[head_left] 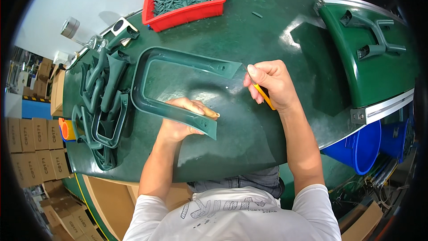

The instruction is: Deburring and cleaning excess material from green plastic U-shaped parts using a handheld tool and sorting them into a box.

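Note:
My left hand (182, 115) is closed around the lower arm of a dark green U-shaped plastic part (138, 78), whose two ends point right. A yellowish covering shows on one of its fingers. In my right hand (273, 82), a small knife with an orange handle (264, 97) is gripped between thumb and fingers. Its thin blade reaches up to the tip of the part's upper arm; whether it touches, I cannot tell. A hole shows near each end of the part.
Similar green plastic parts (117, 69) lie heaped on the left of the green table (249, 151). A red bin (187, 18) of small green pieces stands at the back. To the right are a green conveyor belt (370, 73) carrying another part, and a blue bucket (356, 147).

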Motion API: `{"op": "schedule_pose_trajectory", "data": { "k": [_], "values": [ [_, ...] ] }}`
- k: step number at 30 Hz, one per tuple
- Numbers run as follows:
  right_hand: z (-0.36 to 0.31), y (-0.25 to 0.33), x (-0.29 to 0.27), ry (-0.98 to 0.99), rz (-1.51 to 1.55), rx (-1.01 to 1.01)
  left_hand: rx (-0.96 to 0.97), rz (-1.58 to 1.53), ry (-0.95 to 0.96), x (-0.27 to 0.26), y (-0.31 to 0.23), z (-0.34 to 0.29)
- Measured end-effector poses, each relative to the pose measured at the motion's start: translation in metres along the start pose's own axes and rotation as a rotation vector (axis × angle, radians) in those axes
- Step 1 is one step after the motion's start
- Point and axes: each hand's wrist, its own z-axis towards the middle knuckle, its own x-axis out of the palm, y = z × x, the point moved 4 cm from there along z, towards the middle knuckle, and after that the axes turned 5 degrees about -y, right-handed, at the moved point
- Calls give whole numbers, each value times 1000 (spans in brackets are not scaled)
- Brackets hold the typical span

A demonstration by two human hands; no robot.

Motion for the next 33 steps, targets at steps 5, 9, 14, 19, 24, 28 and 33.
{"op": "schedule_pose_trajectory", "data": {
  "k": [5, 9, 14, 19, 24, 28, 33],
  "values": [
    [-4, 5, 10, 372, -226, -97, -165, 67, -317, -26, 9, -6],
    [2, -2, -1, 54, -100, -114, -112, 387, -419, -23, -19, 2],
    [15, -7, -31, -292, 79, -153, -405, 1471, -350, 15, -114, 9],
    [18, -8, -34, -378, 106, -140, -575, 1847, 125, -5, -72, -15],
    [19, -12, -36, -423, 141, -123, -33, 1698, -238, 3, -78, -28],
    [23, -15, -41, -438, 103, -146, -167, 1861, -83, 18, -75, -36],
    [21, -16, -35, -416, 88, -133, 111, 1530, -335, 25, -103, -56]
  ]
}}
